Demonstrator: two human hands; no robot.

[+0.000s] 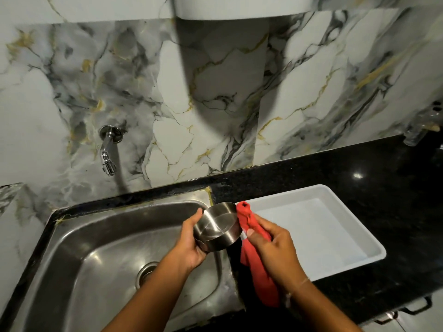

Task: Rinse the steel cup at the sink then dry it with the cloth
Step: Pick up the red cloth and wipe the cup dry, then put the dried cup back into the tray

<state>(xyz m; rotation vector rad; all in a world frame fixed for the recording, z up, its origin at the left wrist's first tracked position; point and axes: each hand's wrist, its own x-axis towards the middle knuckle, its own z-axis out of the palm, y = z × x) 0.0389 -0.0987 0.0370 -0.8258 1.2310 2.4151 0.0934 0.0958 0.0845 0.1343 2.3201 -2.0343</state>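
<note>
- While your left hand (191, 243) wraps the cup (217, 227) by its base and lower wall, the cup sits tilted in the air over the right rim of the sink (96, 236), mouth turned away from you toward the tray (335, 236).
- Your right hand (275, 248) is closed on the red cloth (251, 257), thumb pinching a bunched end that touches the cup's right wall; the rest hangs down below your wrist.
- The tap (107, 154) shows no water running, so you look to be in the drying step, with the rinse likely done.
- Expect the cup to feel light and rigid. It will not give under your fingers, so a firm grip does no harm.
- Polished steel that may be wet is slippery. Keep your palm under the base and your fingers spread round the wall, not pinching the thin rim.
- The cloth is soft and limp. Bunch more of it into your fingers before pushing it inside, or the loose tail will drag.
- If the cup slips, it would likely drop onto the sink edge or the black counter (359, 164), so hold it over the basin as you wipe.
</note>
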